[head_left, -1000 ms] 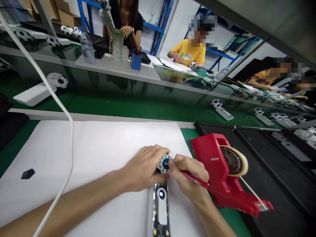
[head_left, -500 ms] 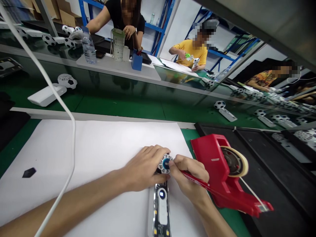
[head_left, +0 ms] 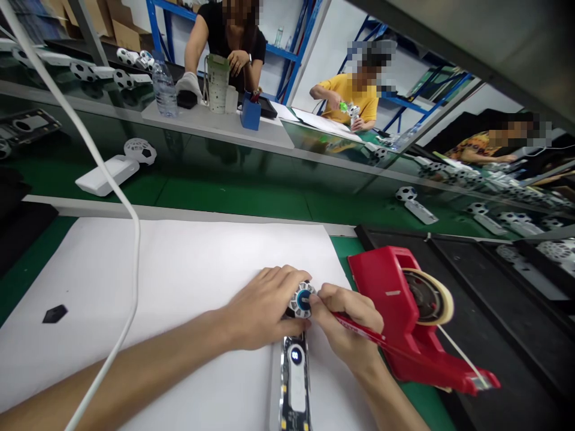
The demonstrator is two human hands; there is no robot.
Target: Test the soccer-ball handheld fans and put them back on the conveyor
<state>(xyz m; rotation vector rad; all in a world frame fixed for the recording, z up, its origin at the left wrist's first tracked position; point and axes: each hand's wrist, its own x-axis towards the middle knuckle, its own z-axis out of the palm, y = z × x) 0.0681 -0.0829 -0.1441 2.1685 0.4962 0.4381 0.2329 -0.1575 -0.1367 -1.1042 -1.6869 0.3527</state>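
My left hand [head_left: 265, 308] is wrapped around the round head of a small handheld fan [head_left: 295, 377], thumb on the near side and fingers over the far side. The fan's handle lies towards me on the white sheet, its circuit board bare and a small display lit. A blue disc [head_left: 305, 300] shows in the middle of the head. My right hand [head_left: 348, 320] pinches a slim red pen-like tool [head_left: 357, 328] with pale lettering. Its fingertips are at the blue disc; the tool's tip is hidden behind them.
A red tape dispenser [head_left: 381, 287] stands right of my right hand, beside black trays [head_left: 494, 311]. A white cable [head_left: 136, 257] hangs across the left. A black pentagon piece [head_left: 54, 313] lies on the sheet [head_left: 188, 257]. Beyond, football-headed fans [head_left: 114, 170] lie on a green belt [head_left: 233, 194]; co-workers sit opposite.
Both my hands keep almost the same pose on the fan. Fans on the green belt have shifted right. Across from me, a co-worker's hand has moved right, beside the water bottle.
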